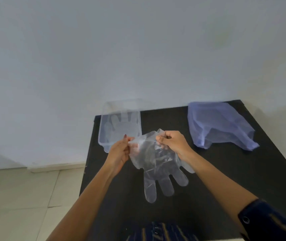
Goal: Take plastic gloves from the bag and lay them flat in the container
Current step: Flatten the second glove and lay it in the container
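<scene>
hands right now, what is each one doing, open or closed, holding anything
Left hand: closed, pinching one corner of the plastic glove at its cuff.
Right hand: closed, pinching the other corner of the cuff.

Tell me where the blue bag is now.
In the head view, the blue bag lies at the black table's far right corner, right of the clear container.

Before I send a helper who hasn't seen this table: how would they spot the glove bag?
On the black table, look to the far right corner, across from the clear container. The bag lies there crumpled, the only bluish-purple tinted plastic; everything else is colourless.
</scene>
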